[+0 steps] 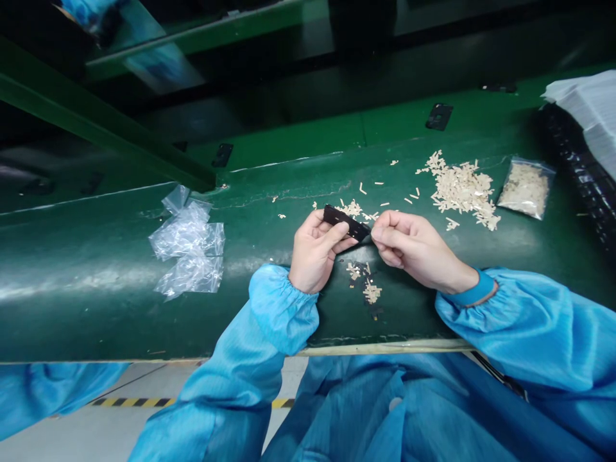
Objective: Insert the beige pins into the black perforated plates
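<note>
A flat black plastic part is gripped between the thumb and fingers of my left hand, tilted above the green bench. At its right end, my right hand has thumb and forefinger pinched together; whatever is between the fingertips is too small to make out. Behind and below my hands lie small cream strips, some mixed with dark bits. A larger heap of cream strips spreads to the right of my right hand.
Crumpled clear plastic bags lie at left. A filled zip bag sits at right, beside a black crate with white wrapping. Black parts rest toward the back. A green post slants across the left; another person's blue sleeve shows lower left.
</note>
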Tool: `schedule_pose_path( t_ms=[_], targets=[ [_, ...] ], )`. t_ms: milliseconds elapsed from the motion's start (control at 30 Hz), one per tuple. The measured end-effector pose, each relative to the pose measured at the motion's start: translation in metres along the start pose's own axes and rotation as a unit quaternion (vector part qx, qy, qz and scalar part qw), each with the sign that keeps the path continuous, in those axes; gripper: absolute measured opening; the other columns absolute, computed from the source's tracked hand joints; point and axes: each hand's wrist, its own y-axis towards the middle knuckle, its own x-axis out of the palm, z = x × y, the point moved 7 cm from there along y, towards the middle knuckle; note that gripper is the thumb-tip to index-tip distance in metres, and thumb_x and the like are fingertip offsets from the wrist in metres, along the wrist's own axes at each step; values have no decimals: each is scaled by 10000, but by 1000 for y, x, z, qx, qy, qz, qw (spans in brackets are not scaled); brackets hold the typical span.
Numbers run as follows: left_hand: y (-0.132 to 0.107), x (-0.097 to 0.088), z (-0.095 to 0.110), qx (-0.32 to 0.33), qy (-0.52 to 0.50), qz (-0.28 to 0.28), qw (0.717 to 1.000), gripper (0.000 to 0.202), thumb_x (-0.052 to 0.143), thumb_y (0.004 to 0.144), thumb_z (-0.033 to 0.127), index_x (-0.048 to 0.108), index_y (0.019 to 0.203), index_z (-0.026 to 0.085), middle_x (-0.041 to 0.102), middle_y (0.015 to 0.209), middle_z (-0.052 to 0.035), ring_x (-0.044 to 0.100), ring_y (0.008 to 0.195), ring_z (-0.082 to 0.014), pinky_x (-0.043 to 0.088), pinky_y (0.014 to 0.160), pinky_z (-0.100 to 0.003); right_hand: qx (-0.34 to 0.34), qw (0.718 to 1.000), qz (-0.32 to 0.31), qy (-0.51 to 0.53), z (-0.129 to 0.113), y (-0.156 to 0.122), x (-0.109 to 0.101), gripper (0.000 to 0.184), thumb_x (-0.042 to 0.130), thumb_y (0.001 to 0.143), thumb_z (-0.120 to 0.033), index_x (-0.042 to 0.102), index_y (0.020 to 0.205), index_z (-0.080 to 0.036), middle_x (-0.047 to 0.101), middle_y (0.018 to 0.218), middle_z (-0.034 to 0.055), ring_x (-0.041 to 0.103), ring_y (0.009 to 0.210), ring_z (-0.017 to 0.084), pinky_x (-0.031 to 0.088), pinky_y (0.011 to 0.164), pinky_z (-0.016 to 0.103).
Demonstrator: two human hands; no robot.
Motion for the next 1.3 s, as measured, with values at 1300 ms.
schedule_pose_path(
  t_ms=[1300],
  targets=[
    [-3,-1,3,-22,131,-18,991,408,865,715,316,683,1042,155,766,953,-35,740,742,-121,625,581,-173,-18,976,7,-218,-16,6,-15,187,706,916,-307,633,816,-167,571,677,-19,465,504,63,391,475,211]
  ],
)
